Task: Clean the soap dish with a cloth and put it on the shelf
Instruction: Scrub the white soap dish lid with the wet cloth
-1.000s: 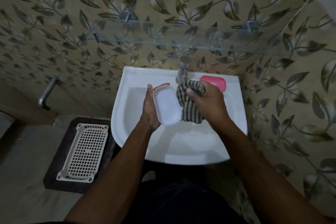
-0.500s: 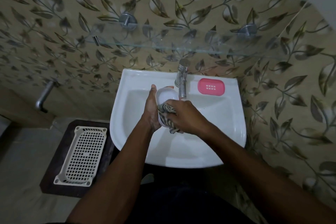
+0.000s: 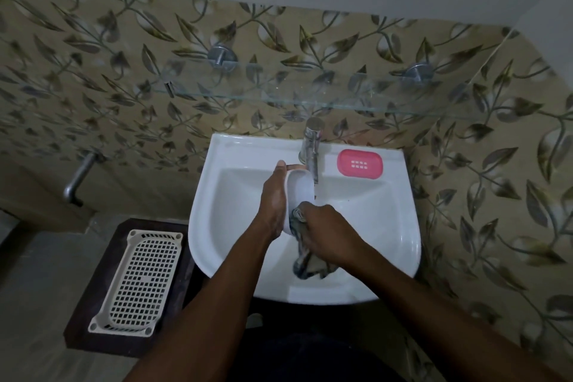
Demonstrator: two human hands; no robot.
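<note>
Over the white basin, my left hand holds a white oval soap dish on its edge, hollow side facing right. My right hand grips a striped cloth and presses it into the dish's lower end; the cloth's tail hangs down below my fist. A glass shelf runs along the tiled wall above the tap, held by two metal brackets. Part of the dish is hidden behind my right hand.
A chrome tap stands just behind the dish. A pink soap dish part lies on the basin's right rim. A cream plastic basket sits on a dark stand at the left. A metal pipe juts from the left wall.
My right hand brought the cloth from beside the dish into its hollow and slid it down to the lower end. The dish turned more edge-on. The view tilted upward.
</note>
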